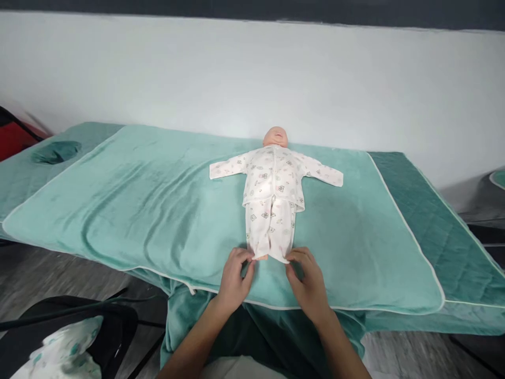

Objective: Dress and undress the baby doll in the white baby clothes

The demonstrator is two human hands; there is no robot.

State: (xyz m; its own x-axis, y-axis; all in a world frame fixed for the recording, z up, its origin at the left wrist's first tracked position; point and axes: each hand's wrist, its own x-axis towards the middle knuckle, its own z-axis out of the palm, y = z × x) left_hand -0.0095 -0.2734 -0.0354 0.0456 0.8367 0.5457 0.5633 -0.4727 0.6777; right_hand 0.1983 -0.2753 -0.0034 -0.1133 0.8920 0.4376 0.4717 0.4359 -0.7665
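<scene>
A baby doll (273, 189) lies on its back on a teal towel (150, 210), arms spread, dressed in a white printed top and trousers. Its head is at the far side, by the wall. My left hand (233, 279) pinches the hem of the left trouser leg (257, 237), where a small foot shows. At the hem of the other trouser leg (284, 231), my right hand (307, 281) has its fingers curled on the cloth. Both hands are at the doll's feet, near the towel's front edge.
The towel covers a padded table with a darker quilted cover (437, 226) showing at the right. A white wall runs behind. At the lower left a dark chair (79, 321) holds a printed white cloth (63, 352). A red object (16, 139) sits at the far left.
</scene>
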